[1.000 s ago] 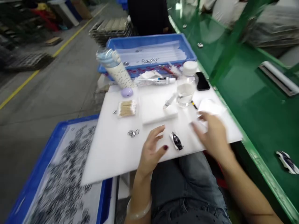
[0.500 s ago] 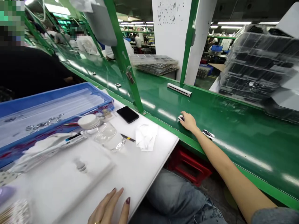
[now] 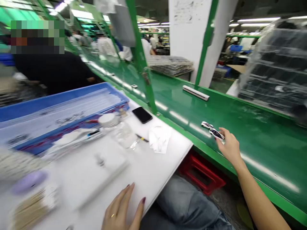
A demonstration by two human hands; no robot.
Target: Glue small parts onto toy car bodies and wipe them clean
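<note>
My right hand (image 3: 229,147) reaches over the near edge of the green conveyor belt (image 3: 251,134) and pinches a small black-and-white key-fob piece (image 3: 216,134) between its fingers. A second such piece (image 3: 206,125) lies on the belt just beyond it. My left hand (image 3: 124,209) lies flat, fingers stretched out, on the white board (image 3: 165,163) at its near edge and holds nothing.
On the board are a crumpled white tissue (image 3: 159,137), a black phone (image 3: 142,114), a clear jar with a white lid (image 3: 120,129) and a pencil (image 3: 142,138). A blue tray (image 3: 59,111) sits behind. A red crate (image 3: 202,172) stands under the belt. Other people work farther along the line.
The view has swung from the board to the conveyor. My right hand left the board, reached onto the belt, and now holds one key-fob piece there. My left hand stays on the board.
</note>
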